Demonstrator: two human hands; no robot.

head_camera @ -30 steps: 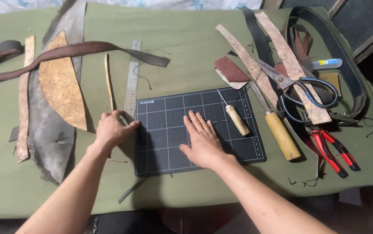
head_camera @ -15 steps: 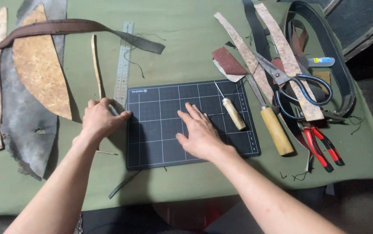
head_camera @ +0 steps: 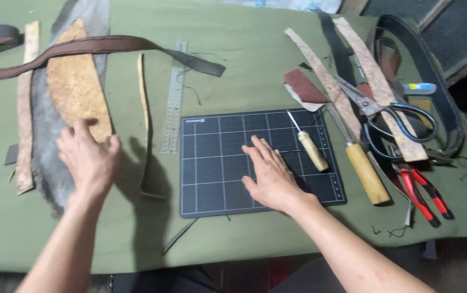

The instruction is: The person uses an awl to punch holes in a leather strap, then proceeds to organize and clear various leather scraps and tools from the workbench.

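Observation:
My right hand (head_camera: 268, 172) lies flat, fingers spread, on a dark gridded cutting mat (head_camera: 211, 163) in the middle of a green-covered table. My left hand (head_camera: 89, 154) hovers open above the cloth to the left of the mat, holding nothing, close to the lower tip of a tan curved leather piece (head_camera: 76, 89) and a grey leather piece (head_camera: 43, 146). A thin pale leather strip (head_camera: 144, 108) lies between my left hand and the mat. A small wooden-handled awl (head_camera: 309, 146) rests on the mat's right part, just right of my fingers.
A steel ruler (head_camera: 174, 103) lies left of the mat's top. A long brown strap (head_camera: 98, 46) crosses the upper left. On the right lie a big wooden-handled tool (head_camera: 366, 173), scissors (head_camera: 390, 116), red-handled pliers (head_camera: 423, 190), speckled leather strips (head_camera: 374, 76) and a black belt (head_camera: 434, 92).
My left hand lifted off the mat's left edge and moved left toward the leather pieces. The right hand stayed flat on the mat.

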